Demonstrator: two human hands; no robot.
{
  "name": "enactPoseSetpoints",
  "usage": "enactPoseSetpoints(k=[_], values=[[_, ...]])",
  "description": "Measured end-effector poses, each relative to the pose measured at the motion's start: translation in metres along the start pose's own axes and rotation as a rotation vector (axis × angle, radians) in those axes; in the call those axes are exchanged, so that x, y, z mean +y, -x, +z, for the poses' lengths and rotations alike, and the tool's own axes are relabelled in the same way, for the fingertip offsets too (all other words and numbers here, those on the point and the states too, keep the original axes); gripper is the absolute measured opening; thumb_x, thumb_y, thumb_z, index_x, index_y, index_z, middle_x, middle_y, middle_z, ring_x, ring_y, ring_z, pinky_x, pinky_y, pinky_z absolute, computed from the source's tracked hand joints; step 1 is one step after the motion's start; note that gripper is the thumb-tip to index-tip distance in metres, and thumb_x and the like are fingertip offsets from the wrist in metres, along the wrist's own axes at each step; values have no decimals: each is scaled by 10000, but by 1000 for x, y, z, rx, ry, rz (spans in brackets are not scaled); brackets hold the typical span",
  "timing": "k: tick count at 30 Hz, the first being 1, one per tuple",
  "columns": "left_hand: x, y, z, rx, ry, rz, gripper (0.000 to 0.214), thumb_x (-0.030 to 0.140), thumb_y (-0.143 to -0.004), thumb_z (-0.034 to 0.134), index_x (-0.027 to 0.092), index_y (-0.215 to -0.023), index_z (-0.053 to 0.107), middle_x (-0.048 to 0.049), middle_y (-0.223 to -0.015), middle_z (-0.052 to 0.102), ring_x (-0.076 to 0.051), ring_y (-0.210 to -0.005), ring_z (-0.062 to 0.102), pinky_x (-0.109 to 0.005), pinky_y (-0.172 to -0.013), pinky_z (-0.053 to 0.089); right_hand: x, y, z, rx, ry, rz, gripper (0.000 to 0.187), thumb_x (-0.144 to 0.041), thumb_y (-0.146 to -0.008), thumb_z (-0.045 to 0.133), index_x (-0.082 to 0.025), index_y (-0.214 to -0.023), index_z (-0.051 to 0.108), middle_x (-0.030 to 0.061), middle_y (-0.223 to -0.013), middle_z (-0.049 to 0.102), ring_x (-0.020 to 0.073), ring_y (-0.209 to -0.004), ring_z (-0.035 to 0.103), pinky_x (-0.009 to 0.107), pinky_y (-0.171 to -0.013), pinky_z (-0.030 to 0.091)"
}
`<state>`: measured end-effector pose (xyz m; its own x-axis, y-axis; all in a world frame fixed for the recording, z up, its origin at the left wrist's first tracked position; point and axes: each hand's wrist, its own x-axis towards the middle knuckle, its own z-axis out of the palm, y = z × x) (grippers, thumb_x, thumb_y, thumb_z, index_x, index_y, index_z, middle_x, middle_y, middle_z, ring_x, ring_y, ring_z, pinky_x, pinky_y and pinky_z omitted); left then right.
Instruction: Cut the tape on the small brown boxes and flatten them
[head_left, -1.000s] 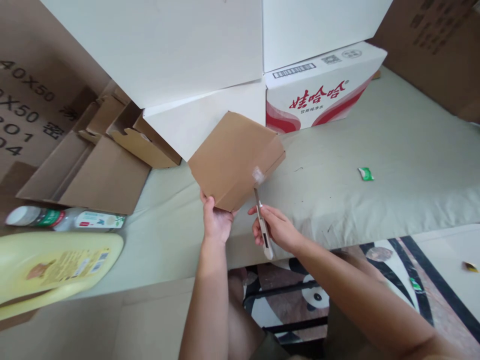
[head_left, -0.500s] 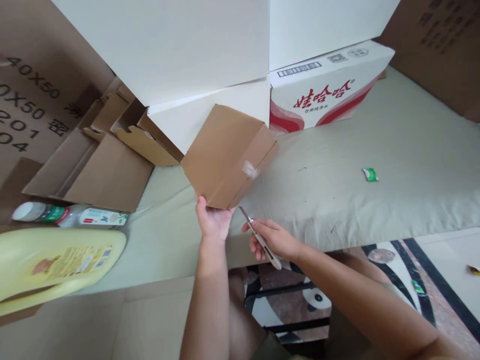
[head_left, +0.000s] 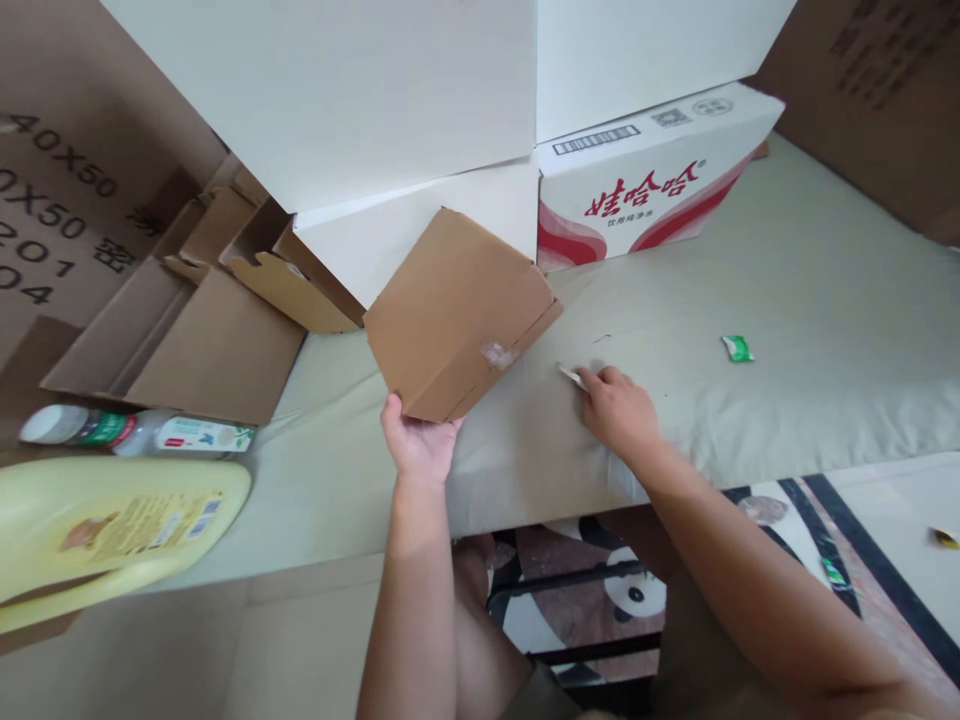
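Observation:
A small brown cardboard box (head_left: 450, 300) is held up and tilted by my left hand (head_left: 420, 435), which grips its lower corner with the thumb on the near side. A crumpled strip of clear tape (head_left: 497, 354) sticks to the box near a seam. My right hand (head_left: 621, 408) is to the right of the box, apart from it, closed around a utility knife (head_left: 573, 377). Only the tip end of the knife shows; the hand hides its handle.
On the sheet-covered surface (head_left: 810, 300) lies a small green packet (head_left: 738, 348). White cartons (head_left: 660, 200) stand behind. At left are folded cardboard boxes (head_left: 217, 350), a plastic bottle (head_left: 112, 428) and a yellow jug (head_left: 135, 520). A panda-patterned mat (head_left: 577, 600) lies below.
My right hand has moved up and to the right with the utility knife, away from the box's lower corner. The box has turned slightly in my left hand.

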<state>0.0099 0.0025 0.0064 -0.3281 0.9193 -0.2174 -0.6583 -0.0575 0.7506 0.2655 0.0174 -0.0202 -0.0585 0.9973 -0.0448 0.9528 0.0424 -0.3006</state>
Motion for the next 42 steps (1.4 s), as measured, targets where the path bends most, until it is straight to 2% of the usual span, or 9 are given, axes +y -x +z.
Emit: enactPoseSetpoints(k=[3,7,10,14,19,31,38,42], values=[[-1,-1,-1,20,-9,-15,570,642,-662,790,261,-1074,688,-117,-1227,699,-325,-1118,642,-401,-765,568,6,-4,3,126,-63,-3,424,-208,-925,494,-189,-1305,682,200,-1063,658,377,-1000,652,530,-844,512],[-2,-2,-2,31,-41,-26,532,592,-667,803,279,-1080,683,-85,-1227,697,-284,-1042,655,-372,-736,560,6,-10,5,283,-473,-136,433,-287,-903,527,-194,-1315,624,161,-1105,654,320,-1049,648,505,-897,540],[-4,-2,-2,12,-75,-36,505,529,-662,817,297,-1089,679,-52,-1202,700,-255,-997,658,-336,-702,545,3,-11,5,318,-674,-131,477,-315,-884,549,-220,-1351,556,154,-1198,653,308,-1102,638,486,-857,559],[-7,-2,-5,-10,-113,-59,501,500,-663,818,309,-1104,679,-31,-1167,709,-233,-955,666,-308,-667,523,-1,-7,2,316,-757,-123,466,-337,-881,572,-232,-1335,548,154,-1268,650,300,-1127,634,491,-887,557],[-8,-5,-10,-27,-128,-63,457,551,-730,751,303,-1106,672,-36,-1123,722,-243,-941,681,-323,-675,506,-4,-5,-1,304,-793,-121,453,-318,-894,565,-246,-1341,549,151,-1276,648,293,-1116,641,493,-900,555],[-8,-5,-10,10,-134,-54,464,542,-725,747,293,-1110,675,-33,-1110,725,-229,-929,679,-307,-678,494,-5,-4,2,266,-879,-107,444,-357,-884,579,-224,-1305,533,159,-1283,633,273,-1088,656,464,-879,560],[-6,-5,-10,-2,-122,-52,438,513,-708,766,275,-1062,666,-38,-1033,722,-206,-823,665,-272,-591,454,-4,-2,-1,119,-1105,-36,432,-498,-947,510,-262,-1309,514,126,-1361,610,255,-1136,635,468,-980,541],[-6,-5,-12,-28,-124,-75,455,487,-697,780,291,-1092,666,-32,-1041,721,-212,-824,670,-274,-580,465,0,-1,-2,86,-1201,14,556,-621,-936,477,-287,-1380,470,139,-1449,559,291,-1226,603,502,-996,539]])
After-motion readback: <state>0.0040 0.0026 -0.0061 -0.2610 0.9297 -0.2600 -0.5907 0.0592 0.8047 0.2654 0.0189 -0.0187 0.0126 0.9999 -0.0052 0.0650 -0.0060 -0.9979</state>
